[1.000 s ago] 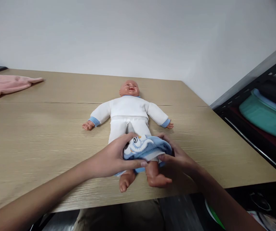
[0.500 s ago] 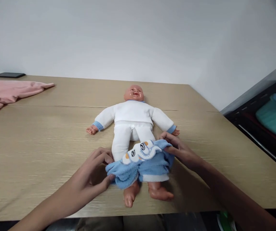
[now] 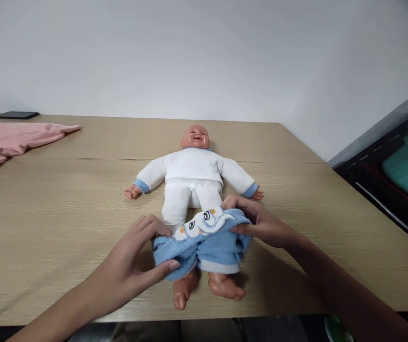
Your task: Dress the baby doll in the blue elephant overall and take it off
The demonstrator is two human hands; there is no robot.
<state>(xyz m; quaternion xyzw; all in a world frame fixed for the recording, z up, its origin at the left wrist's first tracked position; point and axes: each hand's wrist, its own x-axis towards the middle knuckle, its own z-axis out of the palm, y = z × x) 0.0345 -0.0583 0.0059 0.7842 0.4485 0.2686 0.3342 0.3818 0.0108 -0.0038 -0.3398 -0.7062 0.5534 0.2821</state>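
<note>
A blue terry garment [image 3: 209,244] is bunched over the lower legs of a doll [image 3: 194,167] laid face-up on the table [image 3: 64,213]. Its 8 o'clock edge is pinched by the left hand [image 3: 132,266], and its 2 o'clock edge is clamped by the right hand [image 3: 260,221]. A pink cloth [image 3: 11,141] is seen at 10 o'clock.

My left hand [image 3: 136,259] sits lower centre-left of the frame, thumb pinched against curled fingers; my right hand [image 3: 260,223], centre-right, pinches likewise. Both forearms stretch in from the bottom corners.
</note>
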